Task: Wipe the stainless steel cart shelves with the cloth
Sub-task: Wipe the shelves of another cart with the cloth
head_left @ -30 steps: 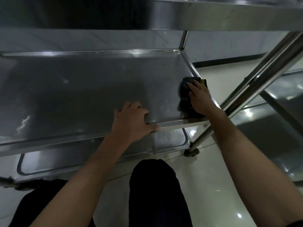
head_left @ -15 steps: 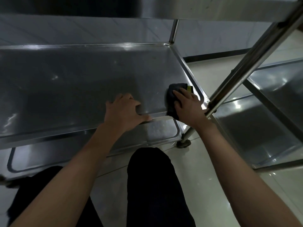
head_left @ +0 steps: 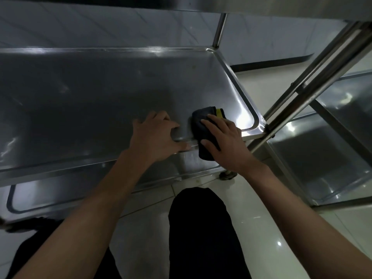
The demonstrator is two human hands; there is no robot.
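The middle shelf point(head_left: 100, 101) of the steel cart filled most of your view, and a lower shelf point(head_left: 60, 190) showed under its front edge. A second cart point(head_left: 326, 154) stood just beside it on the right, on the pale tiled floor point(head_left: 261, 228). Your knee in dark trousers point(head_left: 199, 228) was near the front edge of the cart. Your left hand point(head_left: 155, 135) held the front rim of the middle shelf, with the fingers curled over the rim and the thumb along its edge. Your right hand point(head_left: 223, 141) pressed flat on the cloth point(head_left: 201, 125), with the fingers straight and a little apart. The dark cloth, with a yellow strip on one side, lay at the front right corner of the middle shelf and hung partly over the rim.
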